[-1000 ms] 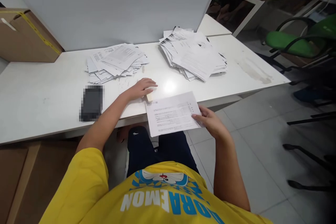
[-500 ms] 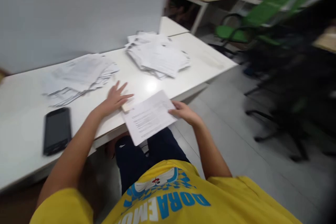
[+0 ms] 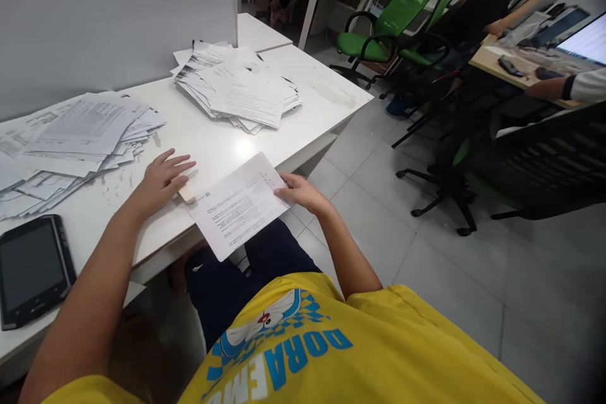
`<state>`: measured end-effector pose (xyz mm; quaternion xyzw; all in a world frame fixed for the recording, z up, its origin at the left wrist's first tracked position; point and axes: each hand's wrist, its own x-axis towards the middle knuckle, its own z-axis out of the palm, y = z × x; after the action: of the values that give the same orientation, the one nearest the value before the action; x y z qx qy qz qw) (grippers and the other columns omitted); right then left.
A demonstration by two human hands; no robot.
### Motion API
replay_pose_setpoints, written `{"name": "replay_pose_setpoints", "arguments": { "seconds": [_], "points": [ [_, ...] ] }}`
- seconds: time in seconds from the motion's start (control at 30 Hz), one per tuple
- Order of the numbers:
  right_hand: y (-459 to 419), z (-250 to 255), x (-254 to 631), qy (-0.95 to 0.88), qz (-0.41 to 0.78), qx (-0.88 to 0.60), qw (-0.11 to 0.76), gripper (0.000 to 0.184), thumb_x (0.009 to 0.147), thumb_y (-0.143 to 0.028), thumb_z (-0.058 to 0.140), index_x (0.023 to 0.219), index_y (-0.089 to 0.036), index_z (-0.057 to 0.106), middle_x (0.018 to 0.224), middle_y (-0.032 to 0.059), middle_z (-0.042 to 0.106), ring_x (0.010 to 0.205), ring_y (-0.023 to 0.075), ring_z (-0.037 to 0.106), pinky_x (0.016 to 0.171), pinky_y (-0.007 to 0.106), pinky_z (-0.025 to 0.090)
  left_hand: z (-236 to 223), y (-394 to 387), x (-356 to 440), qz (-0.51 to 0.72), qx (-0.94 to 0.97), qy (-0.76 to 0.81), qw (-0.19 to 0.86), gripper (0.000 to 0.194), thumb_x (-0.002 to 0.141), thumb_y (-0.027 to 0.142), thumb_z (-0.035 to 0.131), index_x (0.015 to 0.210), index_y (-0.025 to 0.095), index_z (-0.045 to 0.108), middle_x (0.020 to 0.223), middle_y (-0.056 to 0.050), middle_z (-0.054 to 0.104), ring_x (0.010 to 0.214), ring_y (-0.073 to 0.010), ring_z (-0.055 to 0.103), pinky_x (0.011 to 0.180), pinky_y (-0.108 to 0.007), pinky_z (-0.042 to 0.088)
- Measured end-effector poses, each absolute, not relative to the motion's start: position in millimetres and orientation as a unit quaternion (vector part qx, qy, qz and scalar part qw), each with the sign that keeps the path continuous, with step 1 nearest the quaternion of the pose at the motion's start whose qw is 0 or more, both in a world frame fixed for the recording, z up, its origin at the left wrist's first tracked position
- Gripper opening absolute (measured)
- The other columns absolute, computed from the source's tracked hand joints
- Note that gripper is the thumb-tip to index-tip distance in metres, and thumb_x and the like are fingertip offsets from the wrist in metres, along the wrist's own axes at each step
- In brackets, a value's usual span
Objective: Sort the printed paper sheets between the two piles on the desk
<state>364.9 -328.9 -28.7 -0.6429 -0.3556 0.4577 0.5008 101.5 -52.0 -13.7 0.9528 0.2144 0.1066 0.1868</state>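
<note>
My right hand (image 3: 303, 192) pinches the right edge of a printed sheet of paper (image 3: 239, 205), thumb on top. The sheet lies partly on the white table and juts out over my lap. My left hand (image 3: 163, 180) rests on the table at the sheet's left corner, fingers spread. A small pale-yellow piece (image 3: 186, 192) sits under or beside its thumb, at the corner of the sheet; I cannot tell what it is. Beyond my left hand is a loose pile of papers (image 3: 88, 129). A second pile of papers (image 3: 241, 88) is farther off to the right.
A black handheld device (image 3: 35, 268) lies on the white table (image 3: 322, 85) at left. A grey partition (image 3: 113, 19) rises behind. Green chairs (image 3: 364, 44) and a dark office chair (image 3: 553, 164) stand to the right, with people at a desk (image 3: 514, 72).
The view has swung to the right, so the table things appear farther left, and the picture is sharper. Both hands keep about the same places at the sheet.
</note>
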Motion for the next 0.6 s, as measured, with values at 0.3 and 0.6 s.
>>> {"name": "replay_pose_setpoints", "arguments": {
  "seconds": [0.3, 0.6],
  "points": [
    [-331.8, -34.4, 377.2, -0.3, 0.427, -0.643, 0.56, 0.048, 0.074, -0.039, 0.077, 0.119, -0.022, 0.072, 0.116, 0.0087, 0.077, 0.111, 0.0311, 0.071, 0.1, 0.051, 0.056, -11.6, -50.1, 97.3, 0.08, 0.957, 0.196, 0.2, 0.071, 0.093, 0.078, 0.037, 0.145, 0.033, 0.056, 0.163, -0.001, 0.045, 0.158, -0.029, 0.025, 0.129, -0.047, 0.023],
    [-322.0, -48.7, 387.2, -0.244, 0.302, -0.631, 0.671, 0.061, 0.075, -0.055, 0.072, 0.126, -0.022, 0.065, 0.131, 0.0114, 0.071, 0.121, 0.0297, 0.066, 0.105, 0.047, 0.054, -7.9, -49.0, 97.9, 0.068, 0.948, 0.213, 0.226, 0.069, 0.094, 0.078, 0.035, 0.142, 0.035, 0.059, 0.165, 0.001, 0.041, 0.159, -0.0305, 0.023, 0.129, -0.047, 0.024]
  ]
}}
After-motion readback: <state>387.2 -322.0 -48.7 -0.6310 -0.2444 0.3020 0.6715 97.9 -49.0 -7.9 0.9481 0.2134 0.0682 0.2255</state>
